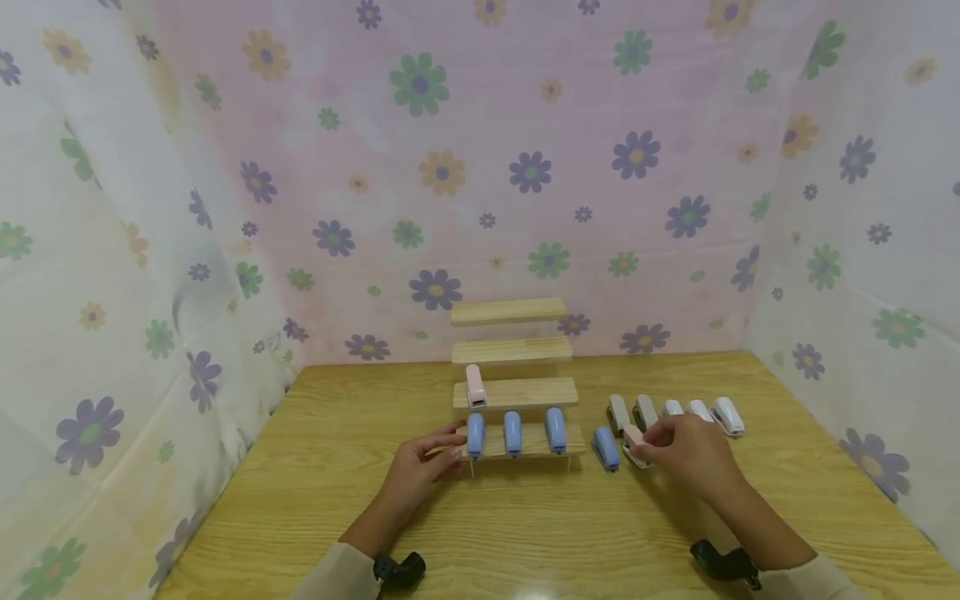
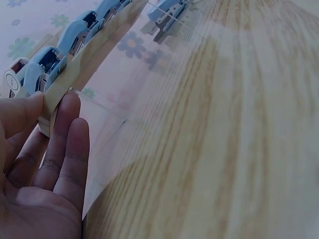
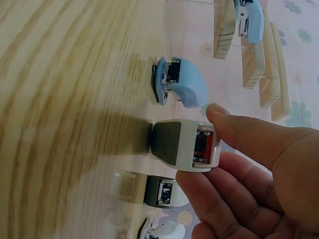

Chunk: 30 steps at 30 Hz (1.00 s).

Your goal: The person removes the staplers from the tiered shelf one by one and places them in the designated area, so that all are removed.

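Observation:
In the head view my right hand pinches a small pink stapler at the table's right. The right wrist view shows this stapler tilted between thumb and fingers, its edge close to the tabletop. My left hand grips the left end of the lowest step of a wooden tiered rack, thumb above and fingers below in the left wrist view. Three blue staplers, including a middle one, stand along that step. Another pink stapler stands at the left of the step above.
A loose blue stapler lies between the rack and my right hand. Behind that hand is a row of grey staplers and white staplers. A flowered cloth hangs behind the wooden table and along both sides.

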Each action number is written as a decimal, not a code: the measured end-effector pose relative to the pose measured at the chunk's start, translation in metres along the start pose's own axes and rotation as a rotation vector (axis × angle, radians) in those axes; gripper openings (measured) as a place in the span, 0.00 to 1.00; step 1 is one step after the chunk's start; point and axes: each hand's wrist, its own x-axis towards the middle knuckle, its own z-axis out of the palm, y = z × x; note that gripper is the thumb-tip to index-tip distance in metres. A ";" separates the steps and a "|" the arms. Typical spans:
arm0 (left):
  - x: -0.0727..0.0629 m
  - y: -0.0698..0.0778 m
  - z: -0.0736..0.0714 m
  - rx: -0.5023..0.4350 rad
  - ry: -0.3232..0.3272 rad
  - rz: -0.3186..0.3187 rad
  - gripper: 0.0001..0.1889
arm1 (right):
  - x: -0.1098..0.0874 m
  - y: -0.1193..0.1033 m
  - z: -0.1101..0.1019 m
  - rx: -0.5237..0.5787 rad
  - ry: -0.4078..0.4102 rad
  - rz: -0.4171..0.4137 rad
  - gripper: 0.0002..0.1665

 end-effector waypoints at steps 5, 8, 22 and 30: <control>0.000 0.000 -0.001 0.001 -0.001 -0.001 0.17 | 0.000 0.000 0.001 0.008 -0.016 0.002 0.17; 0.000 0.001 -0.001 0.000 0.000 0.000 0.17 | 0.000 0.000 0.001 0.021 -0.021 -0.003 0.16; 0.001 0.000 0.000 0.001 0.006 -0.005 0.17 | -0.001 -0.004 0.003 0.018 -0.033 -0.015 0.12; 0.002 -0.002 0.000 0.002 0.009 -0.007 0.17 | -0.002 -0.001 0.005 0.014 -0.025 -0.013 0.13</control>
